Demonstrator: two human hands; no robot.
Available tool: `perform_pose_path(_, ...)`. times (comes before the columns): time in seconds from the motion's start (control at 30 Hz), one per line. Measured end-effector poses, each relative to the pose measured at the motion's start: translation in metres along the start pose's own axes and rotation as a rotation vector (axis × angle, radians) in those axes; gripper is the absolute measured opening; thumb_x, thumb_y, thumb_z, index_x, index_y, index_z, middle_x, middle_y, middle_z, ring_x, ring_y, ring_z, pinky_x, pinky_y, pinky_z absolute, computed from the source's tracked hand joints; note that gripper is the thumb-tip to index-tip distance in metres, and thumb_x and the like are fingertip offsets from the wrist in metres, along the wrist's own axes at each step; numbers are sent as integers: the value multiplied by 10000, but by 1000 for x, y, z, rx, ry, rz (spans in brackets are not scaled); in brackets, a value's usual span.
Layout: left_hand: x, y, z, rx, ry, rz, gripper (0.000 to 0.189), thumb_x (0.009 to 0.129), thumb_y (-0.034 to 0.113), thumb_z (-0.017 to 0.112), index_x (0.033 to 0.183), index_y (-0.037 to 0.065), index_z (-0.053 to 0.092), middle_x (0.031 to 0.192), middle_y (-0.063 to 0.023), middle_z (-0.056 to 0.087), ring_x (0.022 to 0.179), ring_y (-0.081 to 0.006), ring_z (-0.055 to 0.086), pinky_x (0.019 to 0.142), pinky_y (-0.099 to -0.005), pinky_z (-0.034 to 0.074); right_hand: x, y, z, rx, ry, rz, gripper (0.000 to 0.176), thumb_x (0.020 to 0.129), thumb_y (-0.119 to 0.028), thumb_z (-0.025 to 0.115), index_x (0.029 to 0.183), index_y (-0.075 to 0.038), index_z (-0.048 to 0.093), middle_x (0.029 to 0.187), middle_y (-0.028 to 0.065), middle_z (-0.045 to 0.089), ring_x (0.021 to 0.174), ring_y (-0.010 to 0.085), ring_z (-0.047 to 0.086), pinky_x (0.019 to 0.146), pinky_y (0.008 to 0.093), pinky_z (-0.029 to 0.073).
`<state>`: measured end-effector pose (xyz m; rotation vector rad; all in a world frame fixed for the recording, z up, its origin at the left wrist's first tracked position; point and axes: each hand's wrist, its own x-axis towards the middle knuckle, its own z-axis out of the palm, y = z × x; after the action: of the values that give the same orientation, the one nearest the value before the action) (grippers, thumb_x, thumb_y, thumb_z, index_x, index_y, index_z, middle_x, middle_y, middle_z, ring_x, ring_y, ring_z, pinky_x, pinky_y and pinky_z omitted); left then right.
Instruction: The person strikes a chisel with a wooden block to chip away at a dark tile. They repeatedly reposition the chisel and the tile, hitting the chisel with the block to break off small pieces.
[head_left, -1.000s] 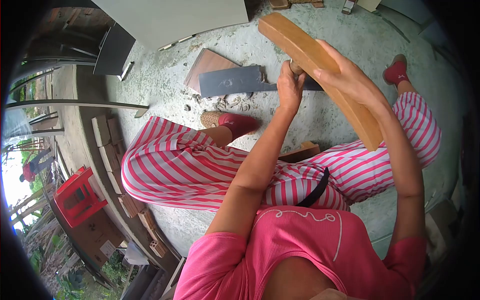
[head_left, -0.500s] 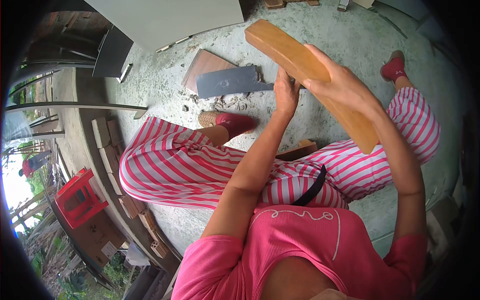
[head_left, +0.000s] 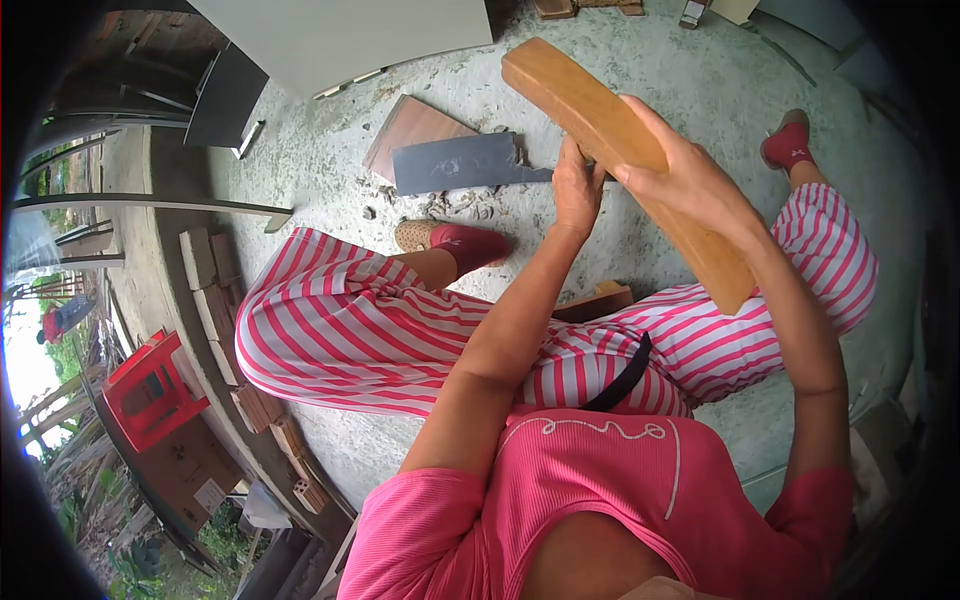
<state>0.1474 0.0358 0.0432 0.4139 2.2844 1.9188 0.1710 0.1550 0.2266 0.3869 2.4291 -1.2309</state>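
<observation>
A long, slightly curved wooden block [head_left: 600, 115] is held up at a slant above the floor. My right hand [head_left: 690, 180] grips its middle, the thumb on the near face and the fingers over the upper edge. Beneath its left edge is my left hand [head_left: 577, 190], its fingers closed near the end of a dark, chipped board [head_left: 455, 163]. What the left fingers hold is hidden behind them and the block. Partly under the dark board lies a brown wood-grain panel [head_left: 415, 130], with small chips scattered around.
A large pale panel [head_left: 350, 35] stands at the top. Wooden blocks [head_left: 212, 300] line the ledge at the left, near a red plastic stool [head_left: 155, 390]. A small wood piece [head_left: 600, 300] lies between my legs. Far left, another person [head_left: 65, 320] appears outside.
The wooden block and my right hand have shifted slightly right and down in the view. My left hand has barely moved.
</observation>
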Motion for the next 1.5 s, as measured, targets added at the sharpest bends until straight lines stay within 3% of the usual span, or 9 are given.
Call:
perform_pose_path(0.13,4,-1,-1,60,-25,-54,375,754,-10,630,1089,22,467,979,-236,569,891,-435,561,748,-449,456,-3,-25,-19,16,359,-258,797,758,-389,637,1426,-133,287,1135,210,602,1011,299,614,882,358,457)
perform_pose_path(0.23,4,0,-1,88,-19,-54,375,745,-17,631,1078,19,463,975,-236,568,884,-437,558,747,-451,454,-11,-43,-31,150,305,-249,758,796,-336,569,1447,-120,247,1335,180,447,1221,248,450,1006,355,351)
perform_pose_path(0.27,4,0,0,94,-21,-57,377,741,-21,632,1075,19,461,974,-236,568,882,-437,558,745,-451,454,-6,-31,-25,64,379,-278,799,750,-391,636,1424,-132,292,1142,213,597,1040,307,602,895,361,452)
perform_pose_path(0.4,4,-3,4,16,5,6,388,737,-29,630,1078,21,455,975,-234,571,893,-432,559,742,-450,452,6,16,4,-107,140,-14,806,752,-395,633,1429,-136,281,1148,220,594,1051,317,593,903,367,446)
perform_pose_path(0.7,-3,0,2,118,-69,-44,368,757,-1,634,1082,24,462,978,-221,574,892,-433,557,751,-446,451,-1,-24,-25,125,465,-409,770,781,-388,618,1428,-141,283,1135,220,597,1054,299,593,912,362,440)
perform_pose_path(0.83,-5,-5,7,40,-66,93,372,752,-8,629,1083,27,463,1002,-217,567,910,-434,558,757,-462,459,-3,10,14,-225,156,-34,832,744,-381,648,1438,-153,250,1130,233,599,1023,350,603,892,384,457)
perform_pose_path(1.17,1,-5,-2,96,-60,-28,393,752,-4,631,1096,20,444,988,-239,569,914,-434,559,753,-451,456,-12,-20,-26,163,394,-299,778,789,-339,593,1448,-134,234,1317,219,462,1201,305,478,995,370,366)
perform_pose_path(1.3,3,0,-3,55,-34,-19,384,755,-6,628,1091,18,445,957,-235,577,884,-432,565,740,-446,460,-3,10,13,-97,161,-14,838,756,-378,643,1443,-132,232,1188,234,567,1113,337,555,943,390,429)
perform_pose_path(1.5,8,-4,-6,42,-4,16,281,789,48,631,1001,19,450,824,-212,587,753,-389,589,678,-409,471,-1,3,-7,57,192,-72,817,768,-405,632,1435,-115,259,1227,240,537,1169,343,511,982,394,392)
